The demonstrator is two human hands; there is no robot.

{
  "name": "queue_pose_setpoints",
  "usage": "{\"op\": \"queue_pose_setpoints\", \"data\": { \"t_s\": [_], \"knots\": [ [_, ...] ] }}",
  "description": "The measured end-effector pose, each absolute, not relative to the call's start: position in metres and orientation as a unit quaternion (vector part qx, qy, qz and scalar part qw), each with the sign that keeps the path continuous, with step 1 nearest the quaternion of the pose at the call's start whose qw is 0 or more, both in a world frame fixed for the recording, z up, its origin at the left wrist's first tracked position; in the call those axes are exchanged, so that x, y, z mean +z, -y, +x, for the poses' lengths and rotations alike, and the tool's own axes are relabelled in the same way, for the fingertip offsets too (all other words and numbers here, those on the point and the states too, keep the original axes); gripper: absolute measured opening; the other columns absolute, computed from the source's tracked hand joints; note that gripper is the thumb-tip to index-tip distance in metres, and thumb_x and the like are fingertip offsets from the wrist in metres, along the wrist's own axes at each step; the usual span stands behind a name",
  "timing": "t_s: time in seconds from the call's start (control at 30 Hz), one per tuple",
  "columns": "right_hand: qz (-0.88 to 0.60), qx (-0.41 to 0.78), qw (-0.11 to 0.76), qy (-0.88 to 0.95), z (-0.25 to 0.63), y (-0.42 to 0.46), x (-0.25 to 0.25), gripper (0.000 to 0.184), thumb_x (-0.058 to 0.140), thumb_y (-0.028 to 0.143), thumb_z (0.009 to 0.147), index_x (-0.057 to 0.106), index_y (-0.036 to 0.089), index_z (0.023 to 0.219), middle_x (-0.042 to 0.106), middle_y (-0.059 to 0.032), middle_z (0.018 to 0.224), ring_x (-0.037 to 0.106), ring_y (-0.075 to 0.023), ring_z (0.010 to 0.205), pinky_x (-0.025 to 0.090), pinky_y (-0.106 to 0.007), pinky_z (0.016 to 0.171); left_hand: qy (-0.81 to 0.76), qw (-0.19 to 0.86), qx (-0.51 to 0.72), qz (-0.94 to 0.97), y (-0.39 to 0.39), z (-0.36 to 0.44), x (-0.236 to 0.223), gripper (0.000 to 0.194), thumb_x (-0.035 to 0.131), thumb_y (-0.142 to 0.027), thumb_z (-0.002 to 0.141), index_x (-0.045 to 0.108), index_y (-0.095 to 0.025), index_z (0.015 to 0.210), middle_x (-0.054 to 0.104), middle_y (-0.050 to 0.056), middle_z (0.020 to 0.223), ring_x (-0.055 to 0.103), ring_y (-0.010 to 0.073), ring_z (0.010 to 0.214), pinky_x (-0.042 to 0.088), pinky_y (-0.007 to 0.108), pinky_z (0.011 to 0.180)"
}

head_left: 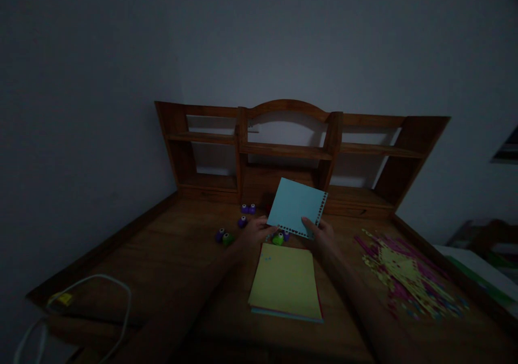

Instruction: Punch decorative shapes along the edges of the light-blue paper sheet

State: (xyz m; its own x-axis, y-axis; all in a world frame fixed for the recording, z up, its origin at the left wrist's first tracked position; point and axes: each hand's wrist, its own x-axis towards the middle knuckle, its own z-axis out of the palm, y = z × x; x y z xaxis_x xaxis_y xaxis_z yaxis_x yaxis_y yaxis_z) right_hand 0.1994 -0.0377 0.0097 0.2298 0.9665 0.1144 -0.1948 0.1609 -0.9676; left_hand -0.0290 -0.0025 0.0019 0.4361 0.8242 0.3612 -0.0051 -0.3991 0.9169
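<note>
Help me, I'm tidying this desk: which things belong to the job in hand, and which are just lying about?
Probably the job:
blue sheet, in the right hand, left hand at its corner
yellow-topped paper stack
purple and green gadgets, perhaps punches

Probably lying about:
pink and yellow scraps
white cable

Blue sheet [296,203]: matt paper, smooth face. Yellow sheet [285,283]: paper, matt. Scraps [400,269]: paper. Table [174,256] and shelf unit [287,149]: wood, smooth, faint sheen. Small green gadget [278,240]: looks like plastic. Wall [283,40]: matt, smooth.
</note>
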Motion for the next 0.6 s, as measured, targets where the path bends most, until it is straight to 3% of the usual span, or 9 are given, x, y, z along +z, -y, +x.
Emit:
{"op": "queue_pose_setpoints", "data": {
  "t_s": [0.6],
  "knots": [
    [-0.46, 0.452, 0.629, 0.433, 0.2049, 0.034, 0.0047, 0.049, 0.08, 0.053, 0.06, 0.072, 0.015, 0.09, 0.075, -0.0108, 0.088, 0.069, -0.0275, 0.075, 0.055, -0.037, 0.064, -0.295, 0.49, 0.419, 0.706, 0.0054, -0.0293, 0.0077, 0.036, 0.071, -0.043, 0.077, 0.074, -0.015, 0.1, 0.069, 0.012, 0.109, 0.064, 0.025, 0.099, 0.048, 0.036, 0.09]
  ]
}}
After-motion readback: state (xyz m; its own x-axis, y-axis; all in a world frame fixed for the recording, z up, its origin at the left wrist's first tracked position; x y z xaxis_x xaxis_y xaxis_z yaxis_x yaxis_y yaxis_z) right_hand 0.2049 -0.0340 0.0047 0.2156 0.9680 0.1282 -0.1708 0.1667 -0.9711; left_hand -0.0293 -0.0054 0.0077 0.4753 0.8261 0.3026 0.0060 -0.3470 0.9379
